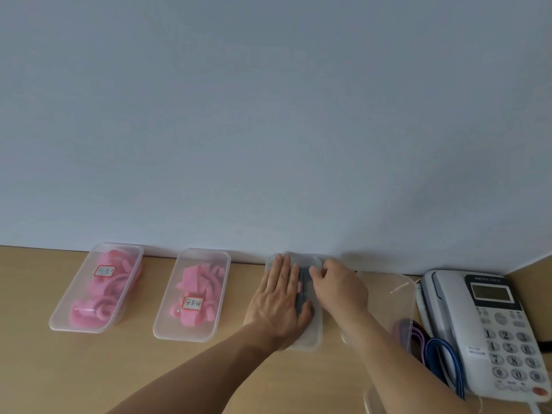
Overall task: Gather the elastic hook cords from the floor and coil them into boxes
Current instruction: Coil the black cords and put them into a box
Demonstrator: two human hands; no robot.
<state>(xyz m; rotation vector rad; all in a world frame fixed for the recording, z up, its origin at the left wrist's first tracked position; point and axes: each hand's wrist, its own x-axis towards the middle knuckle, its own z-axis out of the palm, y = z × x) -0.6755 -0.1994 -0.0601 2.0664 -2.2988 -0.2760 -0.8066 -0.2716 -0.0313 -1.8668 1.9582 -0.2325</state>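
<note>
The left hand [280, 297] is lying flat on the lid [313, 261] of the box [312, 339] left of the phone [493, 324], fingers straight and together, palm pressing down. Caution: uneven pressure is likely to leave one corner unseated, and a loop trapped under the rim would spring the lid off. The right hand [340, 285] is bearing on the lid's far right corner with curled fingers; whether it is pinching the rim cannot be told. Both forearms are reaching in from the near side, converging on the box. A dark cord [303, 282] is showing through between the hands. Directly beside the phone, an open box [403, 282] is holding a blue cord [442, 357]. Further left of the phone, the near pink box [161, 328] and the far pink box [59, 321] are standing lidded, holding pink cords [194, 279].
</note>
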